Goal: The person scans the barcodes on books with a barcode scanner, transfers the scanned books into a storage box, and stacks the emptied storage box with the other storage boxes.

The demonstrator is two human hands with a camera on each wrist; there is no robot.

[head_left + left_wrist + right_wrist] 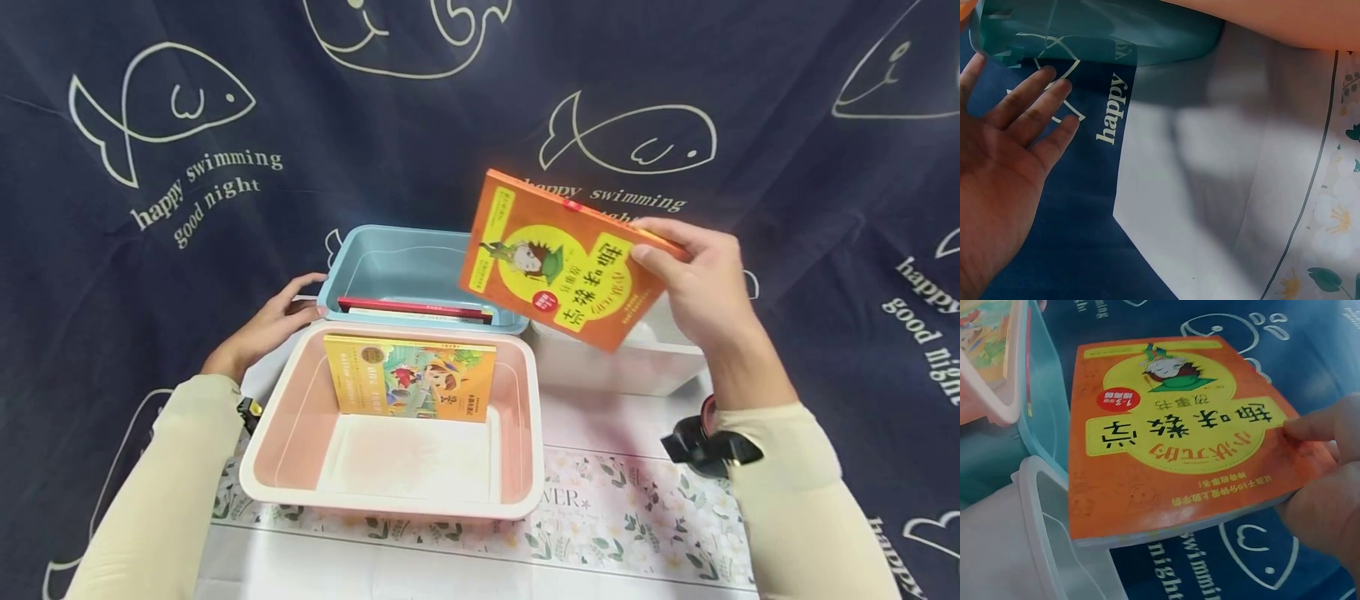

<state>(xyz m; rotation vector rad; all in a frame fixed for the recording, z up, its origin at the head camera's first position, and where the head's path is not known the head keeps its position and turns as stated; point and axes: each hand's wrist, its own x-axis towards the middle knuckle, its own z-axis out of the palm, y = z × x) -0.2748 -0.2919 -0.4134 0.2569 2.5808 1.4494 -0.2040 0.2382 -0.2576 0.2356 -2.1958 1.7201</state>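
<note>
the pink bin (397, 504) stands nearest. beyond, the right hand (697, 279) pinches the orange book (555, 258) midair by its right end; from there its long axis runs leftward, toward the blue bin (405, 267). at that bin's left end, the left hand (277, 317) touches the rim, fingers loosely extended.

**Right hand (697, 275) pinches, left hand (273, 325) spreads!**

Both forearms (168, 475) stretch forward, well apart! Here's the right thumb (660, 260) in front, right fingers (678, 229) behind, gripping! Over left, the left fingers (1038, 109) fan out nearly straight, palm (997, 181) in plain view!
</note>
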